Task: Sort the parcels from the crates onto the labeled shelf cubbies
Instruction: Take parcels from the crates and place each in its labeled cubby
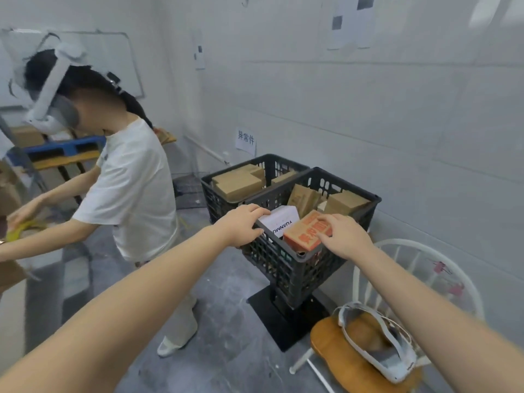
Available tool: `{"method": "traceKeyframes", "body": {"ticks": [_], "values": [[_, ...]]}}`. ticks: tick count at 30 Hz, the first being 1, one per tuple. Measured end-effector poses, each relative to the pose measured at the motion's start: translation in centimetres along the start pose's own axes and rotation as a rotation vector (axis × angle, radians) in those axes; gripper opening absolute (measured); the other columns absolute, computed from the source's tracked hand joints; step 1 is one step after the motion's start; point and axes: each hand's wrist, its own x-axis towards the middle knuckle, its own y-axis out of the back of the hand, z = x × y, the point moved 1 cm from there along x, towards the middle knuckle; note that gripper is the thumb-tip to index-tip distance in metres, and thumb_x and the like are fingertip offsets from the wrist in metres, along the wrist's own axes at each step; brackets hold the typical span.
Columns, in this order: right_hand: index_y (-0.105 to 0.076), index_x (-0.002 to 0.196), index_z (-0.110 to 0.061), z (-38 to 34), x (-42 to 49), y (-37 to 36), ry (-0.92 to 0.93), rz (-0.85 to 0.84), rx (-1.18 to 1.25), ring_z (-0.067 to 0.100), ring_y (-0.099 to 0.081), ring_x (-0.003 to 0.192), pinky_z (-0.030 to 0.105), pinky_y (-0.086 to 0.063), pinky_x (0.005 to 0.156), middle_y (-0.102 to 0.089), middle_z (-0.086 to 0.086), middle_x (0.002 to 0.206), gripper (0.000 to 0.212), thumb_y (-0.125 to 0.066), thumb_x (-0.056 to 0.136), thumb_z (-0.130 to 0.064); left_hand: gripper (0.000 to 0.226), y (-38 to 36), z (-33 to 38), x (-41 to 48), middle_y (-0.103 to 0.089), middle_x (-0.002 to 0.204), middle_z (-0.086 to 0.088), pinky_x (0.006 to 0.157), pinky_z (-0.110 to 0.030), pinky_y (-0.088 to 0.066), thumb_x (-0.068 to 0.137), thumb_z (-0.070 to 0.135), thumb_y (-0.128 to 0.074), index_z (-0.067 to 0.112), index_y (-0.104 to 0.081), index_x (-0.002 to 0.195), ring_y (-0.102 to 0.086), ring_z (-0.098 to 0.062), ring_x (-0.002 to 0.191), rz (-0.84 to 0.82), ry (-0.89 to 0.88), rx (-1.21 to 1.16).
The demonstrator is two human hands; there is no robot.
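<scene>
Orange parcel (303, 234) lies in crate (283, 259), long axis away-right.

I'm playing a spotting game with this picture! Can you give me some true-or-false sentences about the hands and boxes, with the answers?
1. The right hand grips an orange box. True.
2. The white box sits in the far crate. False: it is in the near crate, beside the orange box.
3. A white bag lies on the wooden chair seat. True.
4. The far crate is empty. False: brown parcels fill it.
5. The left hand holds the near crate's rim. True.
</scene>
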Motion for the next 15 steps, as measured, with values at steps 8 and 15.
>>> {"method": "traceKeyframes", "body": {"ticks": [8, 15], "values": [[-0.049, 0.137, -0.032, 0.0, 8.8, -2.5, -0.157, 0.041, -0.04, 0.018, -0.053, 0.122, 0.037, -0.05, 0.095, -0.056, -0.003, 0.136, 0.047, -0.053, 0.091, -0.04, 0.051, -0.2, -8.0, 11.5, -0.037, 0.154, 0.001, 0.115, -0.039, -0.031, 0.1, 0.032, -0.051, 0.028, -0.036, 0.149, -0.033, -0.021, 0.141, -0.023, -0.141, -0.016], [-0.045, 0.141, -0.03, -0.4, 13.1, -4.0, -0.428, 0.074, -0.045, 0.023, -0.046, 0.13, 0.039, -0.047, 0.099, -0.051, 0.001, 0.143, 0.051, -0.052, 0.094, -0.045, 0.055, 0.3, -11.9, 21.3, -0.033, 0.157, 0.002, 0.116, -0.039, -0.03, 0.1, 0.033, -0.052, 0.027, -0.034, 0.152, -0.031, -0.021, 0.143, -0.103, -0.358, -0.027]]}}
